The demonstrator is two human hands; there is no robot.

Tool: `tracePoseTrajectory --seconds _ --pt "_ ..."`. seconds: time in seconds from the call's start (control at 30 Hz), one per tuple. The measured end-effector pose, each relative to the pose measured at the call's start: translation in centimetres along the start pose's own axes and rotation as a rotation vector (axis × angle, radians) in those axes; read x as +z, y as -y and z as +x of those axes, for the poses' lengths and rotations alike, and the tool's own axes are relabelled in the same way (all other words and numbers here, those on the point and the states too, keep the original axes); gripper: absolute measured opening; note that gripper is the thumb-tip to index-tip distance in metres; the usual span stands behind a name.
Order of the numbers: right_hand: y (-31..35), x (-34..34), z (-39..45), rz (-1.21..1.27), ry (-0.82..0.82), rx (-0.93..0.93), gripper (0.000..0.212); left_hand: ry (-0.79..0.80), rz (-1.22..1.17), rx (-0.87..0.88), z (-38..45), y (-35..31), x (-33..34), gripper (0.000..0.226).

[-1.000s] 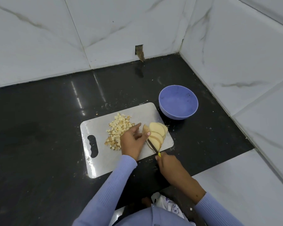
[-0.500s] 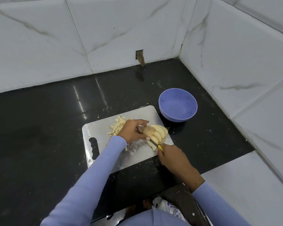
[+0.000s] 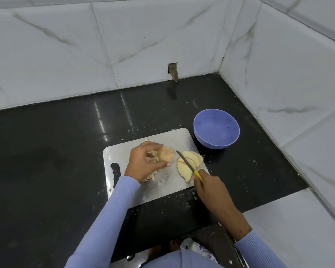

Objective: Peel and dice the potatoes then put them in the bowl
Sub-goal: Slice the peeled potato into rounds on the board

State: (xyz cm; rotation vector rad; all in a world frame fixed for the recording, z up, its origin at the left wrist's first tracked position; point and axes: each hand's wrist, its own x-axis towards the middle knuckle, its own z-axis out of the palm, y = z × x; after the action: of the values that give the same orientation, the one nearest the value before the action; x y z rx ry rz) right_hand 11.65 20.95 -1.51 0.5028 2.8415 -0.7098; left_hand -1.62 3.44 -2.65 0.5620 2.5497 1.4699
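Left hand [image 3: 146, 161] fingers pinch pale rounded potato end piece [image 3: 166, 154], frame centre, above steel cutting board [image 3: 179, 138]. Right hand [image 3: 209, 185] grips yellow-handled knife [image 3: 189, 164], blade angled up-left over fanned slices [image 3: 190, 164], just right of piece.

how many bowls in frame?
1. The purple bowl sits on the black counter, just off the far right corner of the cutting board. It looks empty. No other bowl shows.
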Motion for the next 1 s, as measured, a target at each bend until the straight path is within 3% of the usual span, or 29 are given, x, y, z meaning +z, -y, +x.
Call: tracePoseTrajectory --seconds 0.2,0.63,0.8,1.0 --pt "1.8 1.3 -0.4 0.1 0.005 -0.158 0.027 -0.023 0.129 -0.005 -5.6 1.4 -2.4 0.056" --pt "4.7 4.3 -1.8 -0.03 0.169 -0.299 0.016 -0.017 0.408 -0.059 -11.5 5.4 -4.1 0.055" --pt "6.2 5.0 -2.1 -0.102 0.211 -0.346 0.026 -0.134 0.344 -0.067 -12.4 5.5 -3.6 0.055" --pt "7.3 5.5 -2.0 -0.167 0.276 -0.343 0.03 -0.267 0.252 -0.095 -12.9 5.5 -1.4 0.032"
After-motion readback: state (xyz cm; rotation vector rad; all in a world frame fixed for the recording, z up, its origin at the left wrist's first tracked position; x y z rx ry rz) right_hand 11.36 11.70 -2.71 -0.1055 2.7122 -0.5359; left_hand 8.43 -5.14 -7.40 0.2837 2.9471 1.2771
